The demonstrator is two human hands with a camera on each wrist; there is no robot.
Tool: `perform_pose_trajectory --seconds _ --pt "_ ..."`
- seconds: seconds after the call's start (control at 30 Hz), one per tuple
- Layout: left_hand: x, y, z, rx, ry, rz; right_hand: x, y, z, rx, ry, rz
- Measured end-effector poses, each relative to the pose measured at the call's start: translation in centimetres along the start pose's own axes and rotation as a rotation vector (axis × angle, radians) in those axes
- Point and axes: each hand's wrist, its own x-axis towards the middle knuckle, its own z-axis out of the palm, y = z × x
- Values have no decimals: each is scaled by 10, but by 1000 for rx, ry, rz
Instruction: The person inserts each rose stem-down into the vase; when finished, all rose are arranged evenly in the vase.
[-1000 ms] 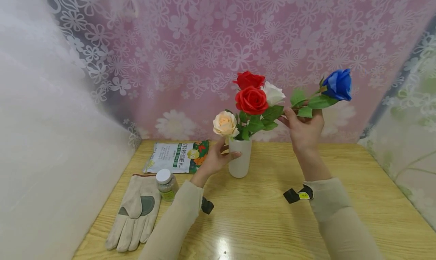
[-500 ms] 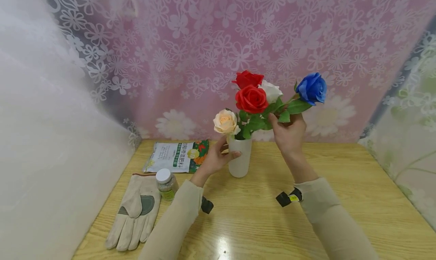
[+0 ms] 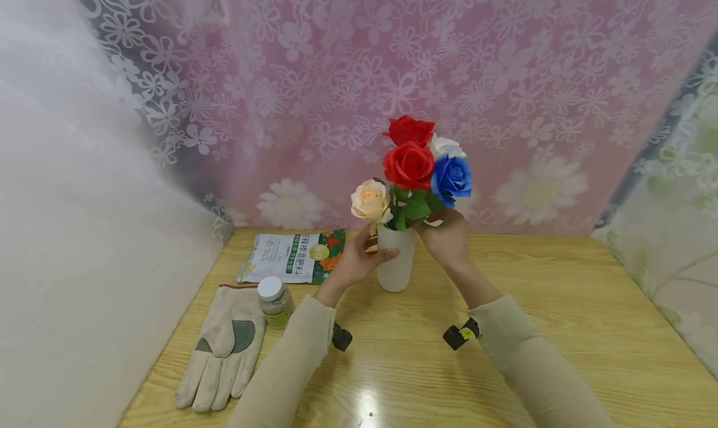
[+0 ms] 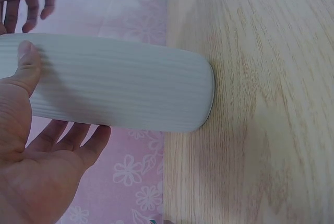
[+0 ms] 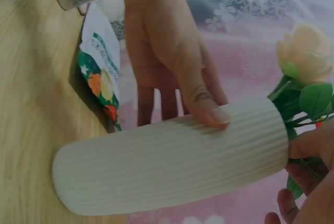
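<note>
A white ribbed vase [image 3: 395, 271] stands upright on the table, holding two red roses [image 3: 410, 166], a white rose [image 3: 445, 146] and a peach rose [image 3: 370, 201]. My left hand [image 3: 360, 257] grips the vase below its rim; the left wrist view shows the thumb in front and the fingers round the far side of the vase [image 4: 130, 85]. At the right of the rim, my right hand [image 3: 447, 240] holds the blue rose [image 3: 452, 179] low on its stem, mostly hidden by the hand. The right wrist view has that thumb [image 5: 312, 143] at the vase mouth among leaves.
Left of the vase lies a fertilizer bag [image 3: 280, 258] with printed flowers. A white-capped jar of granules [image 3: 275, 303] stands before it, next to a pair of work gloves [image 3: 224, 353]. A flowered curtain [image 3: 336, 91] hangs behind the wooden table [image 3: 415, 366].
My right hand has moved left and down with the blue rose, from out at the right to the vase mouth. The left hand has stayed on the vase.
</note>
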Motion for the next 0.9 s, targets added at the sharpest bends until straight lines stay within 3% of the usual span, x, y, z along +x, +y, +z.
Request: perform_pose_trajectory --seconds 0.17,0.47,0.6,0.77,0.9 --pt "0 -1 0 -10 2 9 -3 0 1 -16 -38 47" --pt "2 0 2 -6 7 -3 -11 3 12 66 -10 -46" --pt "1 1 3 0 2 -19 -12 5 11 81 -28 -2" --pt "1 2 3 -15 1 -17 -11 10 6 59 -99 -33" --pt "1 3 2 -27 13 8 -12 19 -5 70 -205 -55"
